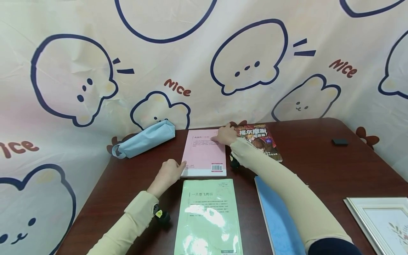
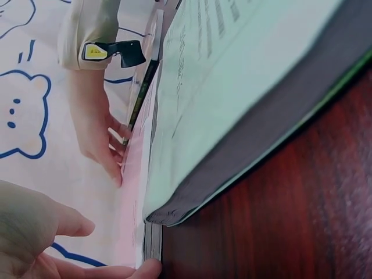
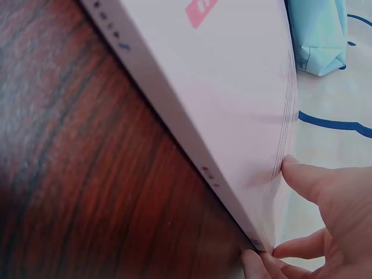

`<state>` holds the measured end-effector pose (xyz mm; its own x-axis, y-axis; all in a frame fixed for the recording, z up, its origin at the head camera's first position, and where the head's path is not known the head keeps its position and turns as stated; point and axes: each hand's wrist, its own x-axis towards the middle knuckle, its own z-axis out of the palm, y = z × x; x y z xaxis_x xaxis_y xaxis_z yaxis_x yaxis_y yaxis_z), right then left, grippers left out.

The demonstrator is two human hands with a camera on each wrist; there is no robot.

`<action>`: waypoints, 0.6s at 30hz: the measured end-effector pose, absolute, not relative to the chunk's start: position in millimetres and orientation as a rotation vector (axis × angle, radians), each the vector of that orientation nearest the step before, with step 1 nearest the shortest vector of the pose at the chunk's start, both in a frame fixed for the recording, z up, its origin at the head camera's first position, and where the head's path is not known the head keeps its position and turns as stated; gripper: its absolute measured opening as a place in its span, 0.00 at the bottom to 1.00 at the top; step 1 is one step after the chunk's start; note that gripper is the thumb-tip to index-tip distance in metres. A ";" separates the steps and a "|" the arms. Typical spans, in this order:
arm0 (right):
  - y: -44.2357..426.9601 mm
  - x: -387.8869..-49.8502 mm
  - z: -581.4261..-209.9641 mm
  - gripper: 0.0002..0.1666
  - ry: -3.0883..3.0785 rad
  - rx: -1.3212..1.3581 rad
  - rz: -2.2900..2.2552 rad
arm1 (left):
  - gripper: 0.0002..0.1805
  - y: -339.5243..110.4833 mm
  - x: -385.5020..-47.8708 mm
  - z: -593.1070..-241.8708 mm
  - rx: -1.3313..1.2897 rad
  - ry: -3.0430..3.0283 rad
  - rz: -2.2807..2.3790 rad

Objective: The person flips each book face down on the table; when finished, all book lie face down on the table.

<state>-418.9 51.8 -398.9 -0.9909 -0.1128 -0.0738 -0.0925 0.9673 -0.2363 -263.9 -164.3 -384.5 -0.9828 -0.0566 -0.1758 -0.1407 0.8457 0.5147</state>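
Note:
A pink book [image 1: 204, 152] lies on the table with its barcode side up. At its lower left corner is my left hand [image 1: 167, 173], a fingertip touching the edge. In the left wrist view one digit of that hand stands off the cover while another meets the book's edge. My right hand [image 1: 227, 134] pinches the upper right corner; in the right wrist view its thumb rests on the cover of the pink book [image 3: 221, 87] and its fingers sit at the edge. Just nearer lies a green book [image 1: 208, 212] with a glossy cover.
A light blue pouch [image 1: 148, 138] leans at the back left. Behind my right forearm is a comic-style book [image 1: 271, 143]. Under that arm lies a blue book or folder [image 1: 277, 216]. A white frame [image 1: 360, 212] and a small black object [image 1: 340, 142] are on the right.

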 end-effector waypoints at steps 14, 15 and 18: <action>52.7 -422.8 -396.5 0.40 3.007 -0.246 -0.360 | 0.27 -162.6 -260.3 -383.3 -0.149 2.861 0.827; 52.9 -423.2 -396.2 0.40 3.002 -0.254 -0.367 | 0.26 -162.5 -260.1 -383.2 -0.149 2.861 0.830; 54.0 -425.3 -395.8 0.39 2.984 -0.281 -0.364 | 0.26 -162.2 -259.7 -382.9 -0.145 2.857 0.838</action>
